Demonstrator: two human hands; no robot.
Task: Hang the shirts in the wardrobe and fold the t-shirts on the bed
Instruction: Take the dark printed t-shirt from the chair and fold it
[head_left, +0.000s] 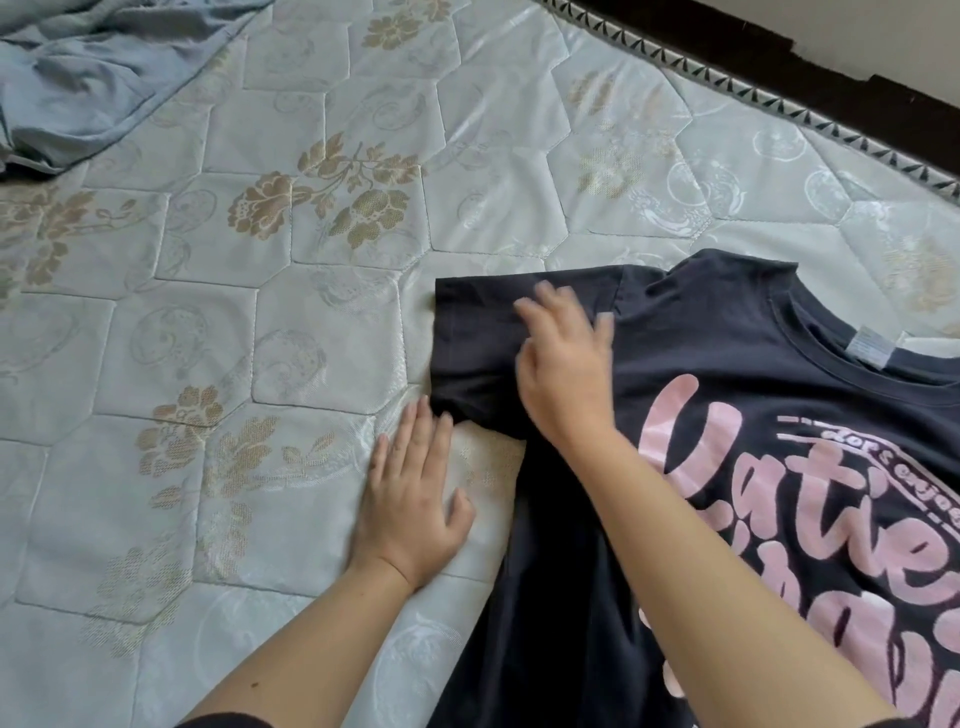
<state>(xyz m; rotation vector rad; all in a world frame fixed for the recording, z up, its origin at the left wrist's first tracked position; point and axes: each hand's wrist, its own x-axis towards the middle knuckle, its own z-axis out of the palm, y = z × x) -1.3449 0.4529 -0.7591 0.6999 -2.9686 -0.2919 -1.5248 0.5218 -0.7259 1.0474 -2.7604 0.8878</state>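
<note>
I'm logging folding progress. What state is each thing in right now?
black t-shirt: spread flat, print up, not yet folded.
sleeve: laid out flat sideways.
blue garment: crumpled, unfolded.
left hand: open, flat on the mattress beside the sleeve.
right hand: open, blurred, fingers spread on the sleeve.

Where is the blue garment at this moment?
Head view: the blue garment lies crumpled at upper left on the mattress, well apart from the black t-shirt at lower right.
</note>
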